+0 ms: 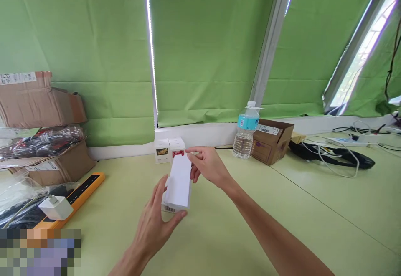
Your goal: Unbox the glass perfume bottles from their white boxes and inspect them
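A long white carton point(178, 182) with a barcode at its near end is held between my two hands over the table. My left hand point(156, 215) grips its near left side, thumb at the barcode end and fingers along the edge. At the far end, the fingertips of my right hand point(206, 165) pinch near the top corner; what lies under them is partly hidden. Just beyond stand two small white boxes with pictures, the left box point(162, 151) showing a yellowish picture and the right box point(177, 145) a red one, its lower part hidden by the carton.
To the right stand a water bottle point(245, 136), an open brown cardboard box point(272, 142) and a black item with white cables point(335, 155). At left are stacked cardboard boxes point(40, 100), an orange power strip point(89, 188) and a white charger point(56, 207). Green blinds point(203, 50) hang behind.
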Demonstrator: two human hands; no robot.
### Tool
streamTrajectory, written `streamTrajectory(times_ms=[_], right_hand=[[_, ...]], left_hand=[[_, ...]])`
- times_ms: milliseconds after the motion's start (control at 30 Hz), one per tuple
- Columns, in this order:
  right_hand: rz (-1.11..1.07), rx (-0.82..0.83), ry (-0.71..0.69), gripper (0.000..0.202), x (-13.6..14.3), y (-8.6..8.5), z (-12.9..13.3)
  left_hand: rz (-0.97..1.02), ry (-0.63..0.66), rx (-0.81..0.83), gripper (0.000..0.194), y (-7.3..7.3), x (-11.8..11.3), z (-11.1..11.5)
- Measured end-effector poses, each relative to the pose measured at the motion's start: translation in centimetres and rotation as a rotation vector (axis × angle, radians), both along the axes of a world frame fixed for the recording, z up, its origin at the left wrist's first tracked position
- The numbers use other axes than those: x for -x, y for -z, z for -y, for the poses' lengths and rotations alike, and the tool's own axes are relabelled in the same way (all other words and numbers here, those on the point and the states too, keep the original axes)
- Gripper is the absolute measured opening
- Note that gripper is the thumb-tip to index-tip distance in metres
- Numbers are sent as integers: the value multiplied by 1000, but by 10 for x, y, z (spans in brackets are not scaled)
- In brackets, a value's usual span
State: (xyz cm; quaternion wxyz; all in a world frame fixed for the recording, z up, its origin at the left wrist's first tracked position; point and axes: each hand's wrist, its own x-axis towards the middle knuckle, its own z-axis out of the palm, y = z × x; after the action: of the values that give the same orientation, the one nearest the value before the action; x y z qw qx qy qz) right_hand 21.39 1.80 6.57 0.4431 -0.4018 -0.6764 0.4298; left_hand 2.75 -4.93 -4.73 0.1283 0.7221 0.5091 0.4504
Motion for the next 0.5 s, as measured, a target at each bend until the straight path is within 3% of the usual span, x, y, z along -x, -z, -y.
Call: streamTrajectory(times_ms=[100, 233, 367, 433, 500], right_hand=[[-74, 38, -63, 41, 8, 1, 6], [-42, -45, -80, 44, 15, 3, 10], [260, -302, 41, 19, 16, 12, 10], [380, -266, -8, 21, 17, 20, 7], [390, -93, -109, 21, 19, 29, 3]], left_hand=[[157, -55, 80, 41, -2, -5, -1], [411, -196, 172, 50, -6, 4, -10], [598, -291, 107, 50, -11, 21, -18], [659, -287, 70, 50, -12, 27, -21], [714, -274, 55, 50, -12, 32, -24]])
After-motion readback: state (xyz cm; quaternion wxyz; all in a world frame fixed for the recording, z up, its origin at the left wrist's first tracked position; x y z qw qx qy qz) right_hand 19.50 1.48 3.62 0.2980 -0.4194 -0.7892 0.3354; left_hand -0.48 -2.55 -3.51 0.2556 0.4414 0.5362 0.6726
